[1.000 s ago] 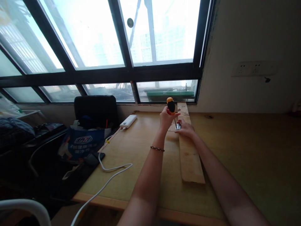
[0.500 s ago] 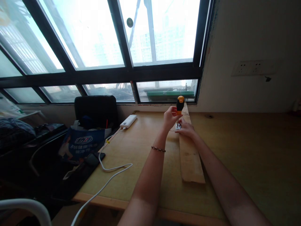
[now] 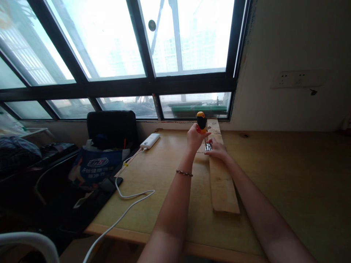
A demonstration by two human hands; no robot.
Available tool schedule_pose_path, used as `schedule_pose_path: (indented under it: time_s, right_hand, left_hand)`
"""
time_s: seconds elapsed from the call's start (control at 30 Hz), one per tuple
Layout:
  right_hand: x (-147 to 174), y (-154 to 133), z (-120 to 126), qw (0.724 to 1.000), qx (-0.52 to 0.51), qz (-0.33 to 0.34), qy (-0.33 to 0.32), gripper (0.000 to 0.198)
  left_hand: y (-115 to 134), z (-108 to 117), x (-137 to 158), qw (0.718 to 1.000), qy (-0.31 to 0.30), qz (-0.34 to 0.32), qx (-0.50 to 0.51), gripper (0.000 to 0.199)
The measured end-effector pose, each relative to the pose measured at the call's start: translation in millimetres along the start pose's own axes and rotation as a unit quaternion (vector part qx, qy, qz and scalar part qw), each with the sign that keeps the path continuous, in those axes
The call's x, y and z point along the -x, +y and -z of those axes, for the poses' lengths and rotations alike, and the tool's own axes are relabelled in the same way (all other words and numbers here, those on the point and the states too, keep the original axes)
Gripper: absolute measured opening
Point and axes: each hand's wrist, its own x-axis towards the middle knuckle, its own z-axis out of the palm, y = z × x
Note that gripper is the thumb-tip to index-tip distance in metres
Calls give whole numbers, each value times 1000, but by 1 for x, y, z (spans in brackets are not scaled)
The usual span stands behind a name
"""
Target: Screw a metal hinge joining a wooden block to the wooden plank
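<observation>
My left hand (image 3: 195, 138) is closed round the lower handle of a black-and-orange screwdriver (image 3: 201, 121). The tool stands nearly upright, its top leaning a little left, with the shaft pointing down at a small shiny metal plate with holes, perhaps a hinge (image 3: 208, 147). Fingers of my right hand (image 3: 218, 149) press on that plate and grip it at the left edge of a long wooden board (image 3: 223, 186). Whether the tip touches the plate or a screw is too small to tell.
The board lies on a wooden table (image 3: 170, 215) by the window. To the left are a white power bank (image 3: 150, 141) with a white cable (image 3: 131, 197), a black chair (image 3: 112, 128) and a blue bag (image 3: 95, 164). Wall sockets (image 3: 292, 79) are at right.
My left hand and the screwdriver handle have shifted left, so the screwdriver now tilts slightly left. My right hand stays at the metal plate.
</observation>
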Motion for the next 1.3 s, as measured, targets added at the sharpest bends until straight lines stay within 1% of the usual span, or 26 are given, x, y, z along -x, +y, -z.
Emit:
schedule_pose_path:
  time_s: [0.07,0.23,0.3,0.43,0.5,0.53,0.6,0.73,0.83,1.0,1.13,1.3]
  right_hand:
    - [0,0,0,1000,1,1,2,58]
    - [1,0,-1,1000,5,-1,11,57]
    - [1,1,-1,1000,5,-2,11,57]
    - [1,2,-2,1000,0,1,12,56]
    - [1,2,-2,1000,-5,2,13,56]
    - [1,2,-1,1000,-9,3,12,56]
    - [0,1,-1,1000,-20,7,9,57]
    - [0,1,0,999,-37,8,3,57]
    - [-1,2,0,999,-37,6,4,57]
    - [-1,2,-1,999,-38,6,4,56]
    - [-1,3,-1,999,-37,5,6,57]
    - [-1,4,-1,999,-41,4,6,56]
  left_hand:
    - [-2,0,0,1000,-11,-1,12,37]
    - [-9,-2,-4,988,-91,-7,124,29]
    - [-7,-1,-5,976,-129,-6,173,28]
    - [2,6,-6,944,-212,-3,252,25]
    - [5,8,-5,934,-230,9,272,24]
    - [5,8,-4,933,-227,18,279,23]
    - [5,5,-4,936,-201,38,286,22]
    - [1,-6,-4,954,-162,61,244,27]
    - [-2,-10,-5,967,-139,64,205,34]
    - [-8,-11,-6,989,-60,55,126,36]
    - [-8,-8,-5,995,3,43,86,41]
    - [-2,-5,-1,996,19,45,78,45]
